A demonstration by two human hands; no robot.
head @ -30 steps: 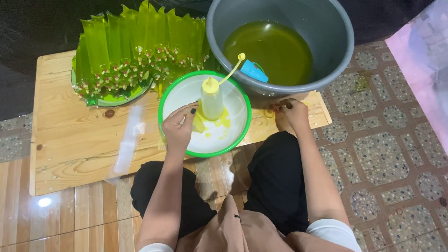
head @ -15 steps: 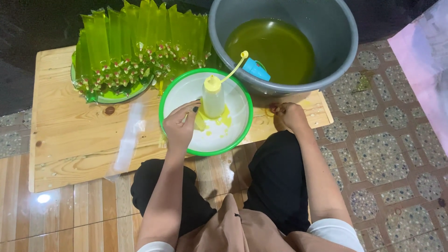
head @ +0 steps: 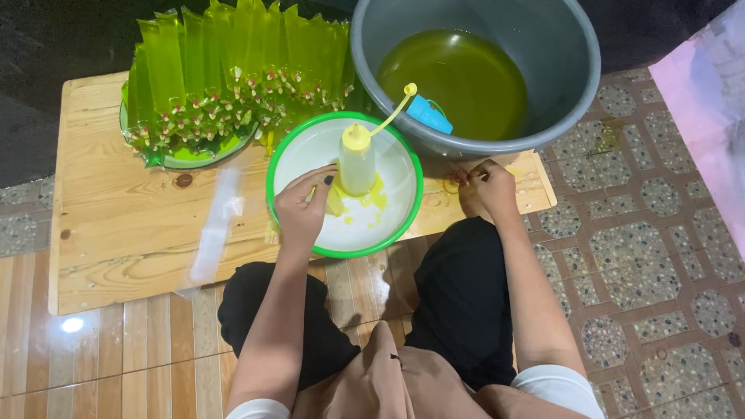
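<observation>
Two hands [head: 301, 208] [head: 487, 186] beside bottle [head: 357, 160], basin [head: 559, 85] behind.

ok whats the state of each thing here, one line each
squeeze bottle: upright in the bowl, cap on
white bowl: on the table, yellow smears inside
grey basin: holds green liquid
filled green bags: fanned on a tray
empty clear bag: flat on the table
left hand: over the bowl's rim
right hand: fingers on the table edge
</observation>
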